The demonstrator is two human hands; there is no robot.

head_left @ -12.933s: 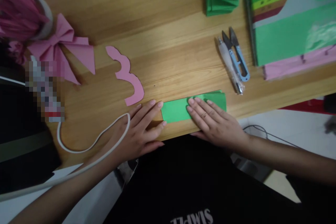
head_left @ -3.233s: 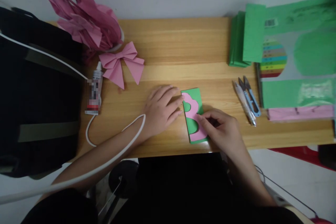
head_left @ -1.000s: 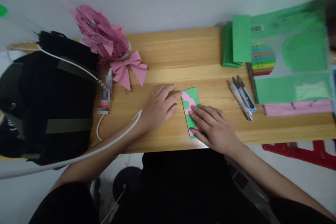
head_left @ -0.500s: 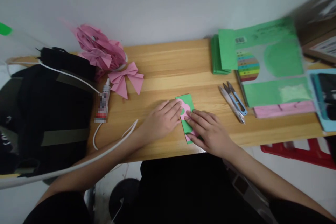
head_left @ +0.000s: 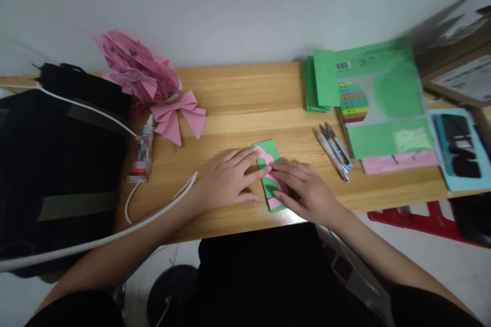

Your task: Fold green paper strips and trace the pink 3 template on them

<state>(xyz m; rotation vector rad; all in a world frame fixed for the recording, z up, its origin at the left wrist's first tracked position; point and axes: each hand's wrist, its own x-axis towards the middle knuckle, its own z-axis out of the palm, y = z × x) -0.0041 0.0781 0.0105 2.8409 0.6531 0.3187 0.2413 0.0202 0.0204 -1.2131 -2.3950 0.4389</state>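
A small green paper rectangle (head_left: pixel 272 147) lies on the wooden table (head_left: pixel 245 92), with a wavy-edged pink paper piece (head_left: pixel 264 154) on top of it. My left hand (head_left: pixel 230 176) lies at its left side, fingers spread, the fingertips touching the pink piece. From the right, my right hand (head_left: pixel 307 186) rests with outstretched fingers on the papers and covers part of them. Both hands press from above rather than grasp. Up and to the left are a folded pink paper bow (head_left: pixel 180 115) and a tube (head_left: pixel 141 150), probably glue.
Crumpled-looking pink paper bows (head_left: pixel 141 71) and a black bag (head_left: pixel 76 163) fill the left side. Right of my hands lie blue-handled thread snips (head_left: pixel 337 147), a pen (head_left: pixel 332 156), green paper pieces (head_left: pixel 326 76) and a green paper pack (head_left: pixel 387 97). A white cable (head_left: pixel 115 237) crosses my left arm.
My left hand has spread its fingers, its thumb now apart and lower. My right hand has shifted slightly, showing more of the pink piece's lower part. The camera view has shifted a little.
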